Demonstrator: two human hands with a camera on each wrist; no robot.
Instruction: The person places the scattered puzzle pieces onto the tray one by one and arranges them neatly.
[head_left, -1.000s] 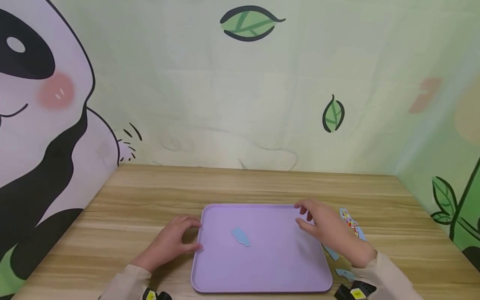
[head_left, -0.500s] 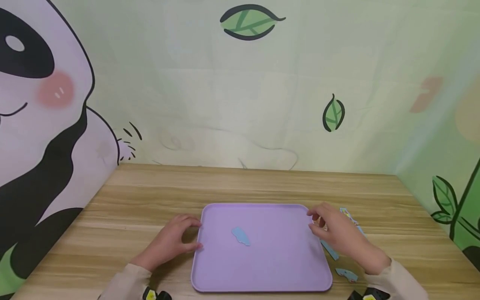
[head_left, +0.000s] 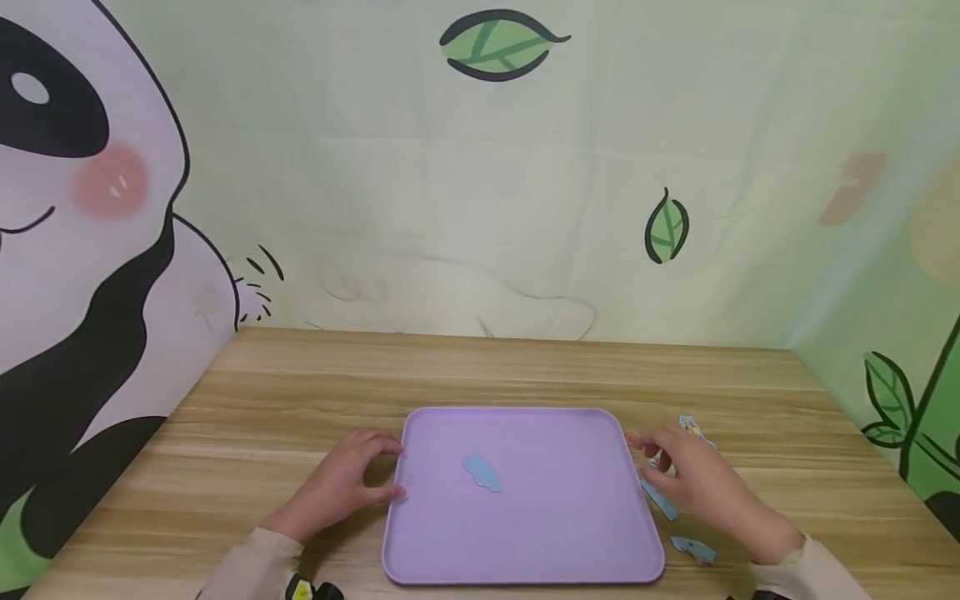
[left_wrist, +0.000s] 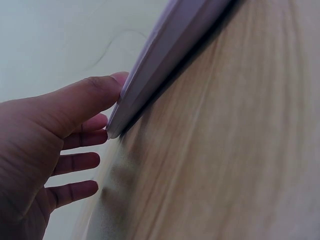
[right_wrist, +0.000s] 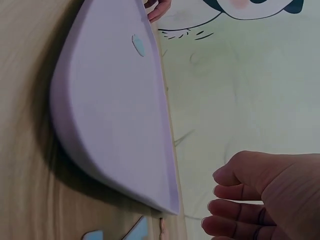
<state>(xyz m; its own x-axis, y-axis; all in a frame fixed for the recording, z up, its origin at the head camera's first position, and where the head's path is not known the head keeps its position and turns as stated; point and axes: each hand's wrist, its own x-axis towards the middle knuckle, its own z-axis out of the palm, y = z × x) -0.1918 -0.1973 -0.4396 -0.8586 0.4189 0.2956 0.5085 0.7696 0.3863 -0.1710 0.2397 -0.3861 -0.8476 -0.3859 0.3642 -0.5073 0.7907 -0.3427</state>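
Observation:
A light blue flat puzzle piece [head_left: 482,472] lies on the lilac tray [head_left: 555,533], left of its middle. My left hand [head_left: 337,483] touches the tray's left rim with thumb and fingertips spread apart. In the left wrist view, the thumb [left_wrist: 92,92] meets the tray's edge while the lower fingers stay free of it. My right hand [head_left: 701,475] hovers just right of the tray, fingers loosely bent, with nothing seen held. Around and partly under it in view lie a blue strip-shaped piece [head_left: 660,502], a printed piece [head_left: 693,550], and a colourful piece [head_left: 692,427], mostly hidden.
An orange-toned piece [head_left: 633,438] shows between the tray's right rim and my right fingertips. The wood-grain table [head_left: 315,367] runs back to a printed cloth wall [head_left: 420,208] with a panda and leaves.
My right hand has moved rightward, from over the tray's right edge to over the pieces beside it. The left hand, the tray and the blue piece have stayed put.

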